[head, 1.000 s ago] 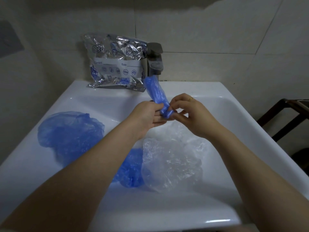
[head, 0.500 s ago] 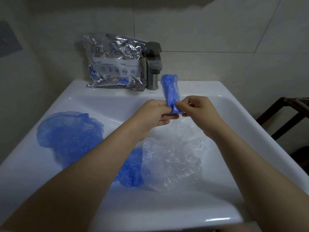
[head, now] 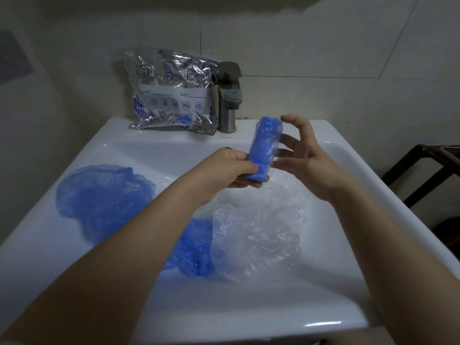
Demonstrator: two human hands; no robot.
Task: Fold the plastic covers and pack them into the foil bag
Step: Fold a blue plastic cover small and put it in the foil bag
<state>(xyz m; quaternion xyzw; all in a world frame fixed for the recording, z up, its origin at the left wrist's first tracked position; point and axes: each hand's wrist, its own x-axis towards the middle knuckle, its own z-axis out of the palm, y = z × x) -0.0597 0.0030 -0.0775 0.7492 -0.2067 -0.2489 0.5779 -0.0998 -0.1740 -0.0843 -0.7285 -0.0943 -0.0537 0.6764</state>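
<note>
A blue plastic cover folded into a narrow roll (head: 264, 146) stands upright above the sink basin. My left hand (head: 229, 170) pinches its lower end. My right hand (head: 302, 155) hovers just right of the roll with fingers spread and relaxed, its fingertips close to the plastic. A crumpled foil bag (head: 171, 95) with a white label leans against the wall at the sink's back edge, left of the tap. An unfolded blue cover (head: 104, 192) lies on the sink's left side. A clear cover (head: 256, 240) and another blue cover (head: 196, 247) lie in the basin under my arms.
The white sink (head: 286, 317) fills most of the view. A metal tap (head: 229, 95) stands at the back, right beside the foil bag. A dark wooden frame (head: 423, 170) stands to the right of the sink. Tiled wall runs behind.
The roll has been turned upright and lifted a little to the right. My right hand let go of its lower end and spread its fingers beside it; my left hand still pinches it.
</note>
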